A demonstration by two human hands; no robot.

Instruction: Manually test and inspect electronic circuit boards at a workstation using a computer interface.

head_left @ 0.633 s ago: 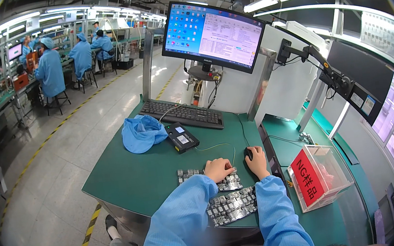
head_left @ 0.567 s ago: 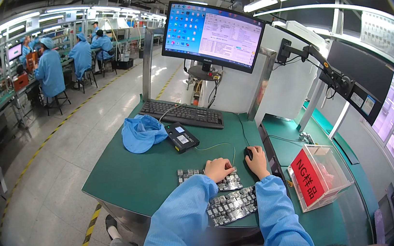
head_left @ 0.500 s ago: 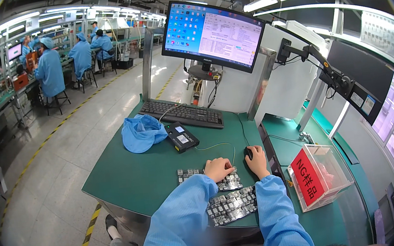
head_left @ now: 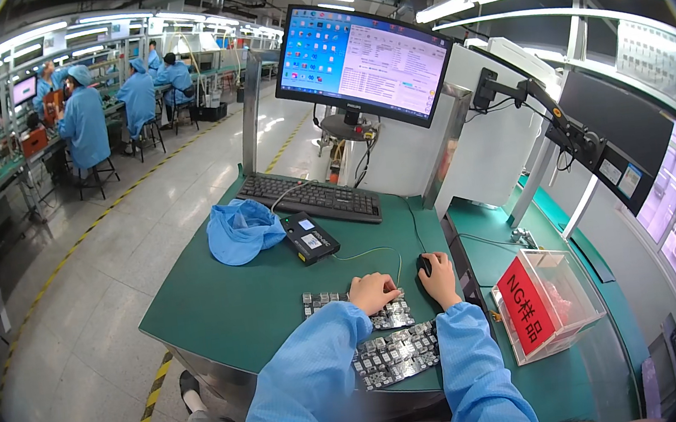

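Observation:
My left hand (head_left: 373, 292) rests over the farther panel of small circuit boards (head_left: 393, 315), its fingers bent and drawn together at the right end. A thin cable (head_left: 399, 261) runs down to these fingertips from a black handheld box (head_left: 309, 237) with a small lit screen. What the fingertips pinch is hidden. My right hand (head_left: 441, 280) is wrapped over a black computer mouse (head_left: 423, 266), just right of the boards. Closer to me, between my sleeves, lies a second panel of boards with silvery metal parts (head_left: 396, 356).
A blue cloth cap (head_left: 242, 232) and a black keyboard (head_left: 312, 199) lie farther back on the green bench (head_left: 224, 307). Beyond them stands a lit monitor (head_left: 363, 62). To the right is a clear box with a red label (head_left: 524, 306). Several people in blue work at left.
Both hands keep their places, the left over the boards and the right on the mouse. The whole view has shifted very slightly.

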